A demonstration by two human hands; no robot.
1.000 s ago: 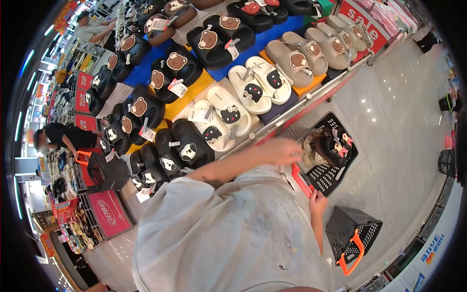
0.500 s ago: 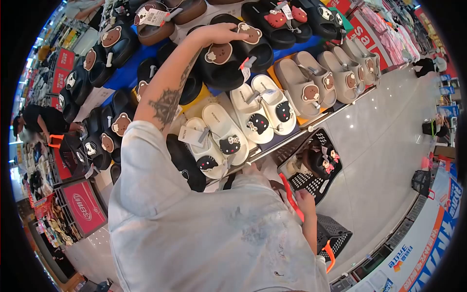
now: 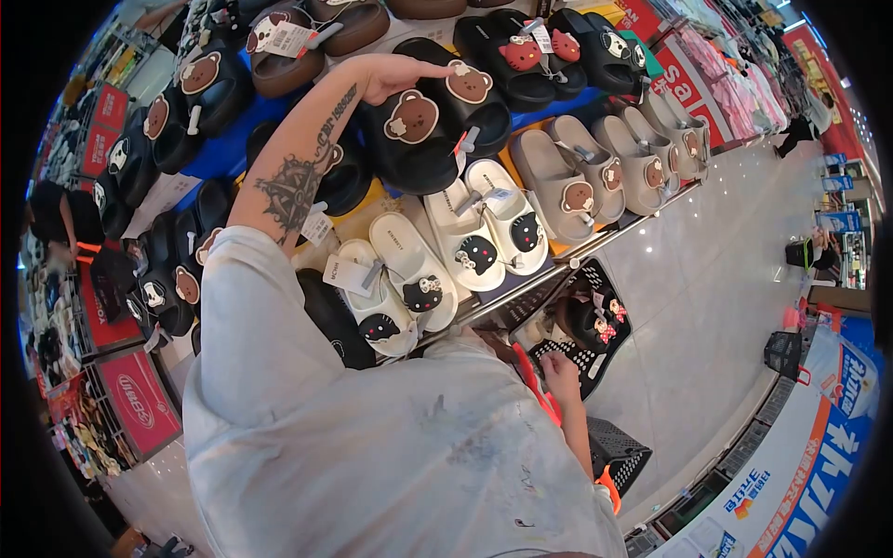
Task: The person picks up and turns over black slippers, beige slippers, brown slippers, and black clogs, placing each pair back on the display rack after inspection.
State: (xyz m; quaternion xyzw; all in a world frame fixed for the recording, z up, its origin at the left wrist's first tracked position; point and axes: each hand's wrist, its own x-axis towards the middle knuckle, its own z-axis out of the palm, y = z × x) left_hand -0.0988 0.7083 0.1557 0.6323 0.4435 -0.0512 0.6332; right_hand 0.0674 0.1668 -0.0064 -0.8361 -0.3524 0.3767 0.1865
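My left hand (image 3: 398, 78) reaches over black slides. Its index finger is stretched out and touches or hovers at the bear patch on a black slide (image 3: 467, 84); the other fingers are curled. Below that hand lies another black slide (image 3: 409, 139) with a brown bear patch. My right hand (image 3: 558, 374) is low on the right, fingers curled, with nothing visible in them. Beside its wrist and forearm runs the red handle (image 3: 526, 372) of a black shopping basket (image 3: 609, 358). Inside the basket are dark slides (image 3: 588, 321) with red-bowed figures.
White slides (image 3: 409, 270) with black cat patches line the display's front edge. Beige bear slides (image 3: 567, 186) stand to their right. A second dark basket (image 3: 619, 451) is below my right forearm. A person (image 3: 60, 219) stands at the far left. Shiny floor (image 3: 688, 279) lies on the right.
My left hand has gone from lying flat across the slides to pointing with its index finger. The view has shifted slightly. My right hand stays by the basket handle.
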